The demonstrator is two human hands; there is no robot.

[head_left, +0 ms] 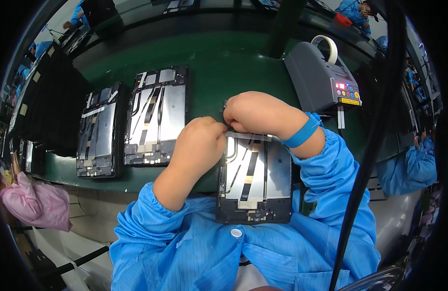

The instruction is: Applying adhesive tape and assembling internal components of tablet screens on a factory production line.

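An opened tablet (279, 169) lies in front of me, silver inside with dark cables and a black lower board. A pale strip of tape (250, 137) runs across its upper part. My left hand (200, 138) is closed in a pinch at the tablet's upper left edge, by the tape's left end. My right hand (245, 112), with a blue band (304, 132) on its wrist, is curled closed just above and beside it. The fingertips meet there, and whatever is between them is hidden. The right forearm and hand cover part of the tablet's upper end.
Two more opened tablets (171, 114) (106, 133) lie to the left on the green table (209, 72). A grey tape dispenser (311, 80) with a tape roll stands at the back right. A black cable (362, 194) hangs down the right side. People in blue and a pink sleeve (37, 203) are around.
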